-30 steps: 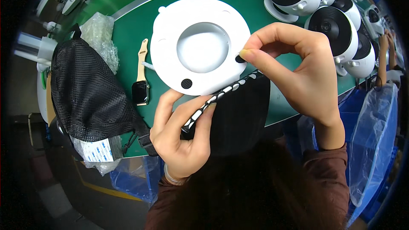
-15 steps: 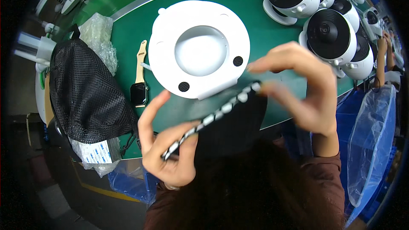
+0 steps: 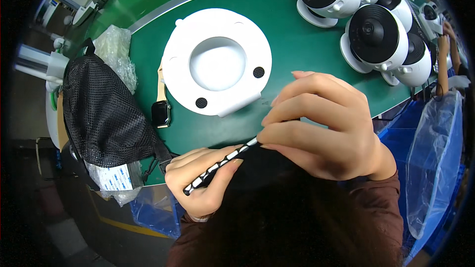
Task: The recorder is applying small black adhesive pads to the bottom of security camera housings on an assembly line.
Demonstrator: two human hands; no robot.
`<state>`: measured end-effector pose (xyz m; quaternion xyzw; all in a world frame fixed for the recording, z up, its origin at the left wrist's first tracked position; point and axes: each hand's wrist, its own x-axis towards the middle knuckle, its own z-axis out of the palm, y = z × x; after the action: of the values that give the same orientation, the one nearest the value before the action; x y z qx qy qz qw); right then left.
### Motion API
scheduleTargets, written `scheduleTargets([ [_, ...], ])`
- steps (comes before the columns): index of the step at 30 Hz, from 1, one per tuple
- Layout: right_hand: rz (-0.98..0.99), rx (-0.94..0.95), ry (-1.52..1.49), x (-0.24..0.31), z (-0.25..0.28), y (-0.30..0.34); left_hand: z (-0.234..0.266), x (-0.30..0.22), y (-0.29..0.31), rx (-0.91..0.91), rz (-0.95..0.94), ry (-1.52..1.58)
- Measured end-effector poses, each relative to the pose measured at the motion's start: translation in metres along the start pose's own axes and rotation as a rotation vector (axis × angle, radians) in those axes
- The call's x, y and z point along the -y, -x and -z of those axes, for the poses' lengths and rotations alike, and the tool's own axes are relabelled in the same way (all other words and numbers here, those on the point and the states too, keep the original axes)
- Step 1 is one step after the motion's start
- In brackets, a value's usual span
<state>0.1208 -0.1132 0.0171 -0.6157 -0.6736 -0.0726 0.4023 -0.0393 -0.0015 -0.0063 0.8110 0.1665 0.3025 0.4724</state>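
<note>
A thin, flat black thing with a black-and-white patterned edge (image 3: 213, 169) is tilted between my hands and seen nearly edge-on, so its face is hidden. Thumb and fingers of my left hand (image 3: 200, 175) grip its lower-left end. At the upper-right end, the fingers of my right hand (image 3: 326, 128) are pinched together on it. Just beyond my hands lies a round white plastic part (image 3: 180, 76) with a wide round recess and two black textured pads. Beside that part lies a smartwatch (image 3: 161, 113) with a black screen and cream strap.
Several round white devices with black fronts (image 3: 376, 37) cluster at the far right of the green table (image 3: 282, 24). A black mesh bag (image 3: 101, 113) and bubble wrap (image 3: 116, 52) are on the left. Blue bins lined with clear plastic (image 3: 433, 163) stand at the right. Another person's arm (image 3: 444, 62) shows beyond.
My right hand has come down and left, its spread fingers closing on the patterned thing's upper end. My left index finger has folded down. The view has shifted slightly.
</note>
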Motion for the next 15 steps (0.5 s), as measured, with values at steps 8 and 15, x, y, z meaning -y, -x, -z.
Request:
scheduleTargets([
  [8,-0.002,0.149,0.19,0.011,0.0,-0.003,-0.005,-0.001,0.001,-0.106,0.112,0.003],
  [15,-0.173,-0.045,0.009,0.014,0.006,-0.023,-0.006,0.015,0.005,-0.249,0.134,0.02],
])
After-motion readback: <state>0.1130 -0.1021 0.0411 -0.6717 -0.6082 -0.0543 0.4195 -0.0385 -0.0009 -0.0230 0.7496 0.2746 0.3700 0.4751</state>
